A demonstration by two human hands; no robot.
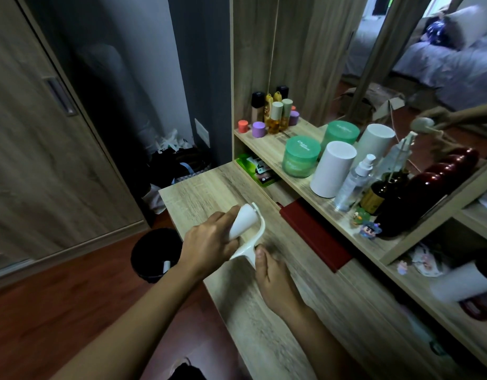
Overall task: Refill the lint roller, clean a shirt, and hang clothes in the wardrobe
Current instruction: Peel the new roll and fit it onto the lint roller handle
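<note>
Wooden desk, bin beside, left hand, right hand, fingers clamping lint roller

The desk carries a dark red case, flat, just right of the fingers. The shelf beyond the fingers carries a green jar, a white cylinder and a spray bottle. On the floor, a black bin stands left of the fingers.

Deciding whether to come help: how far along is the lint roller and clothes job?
Early. Seemingly done: a white tube lies in the bin, perhaps the old core. In hand: the left hand grips the white roll on the lint roller, the right hand holds its handle, above the desk. Left: no shirt or hanger is in view, so cleaning and hanging remain.
</note>
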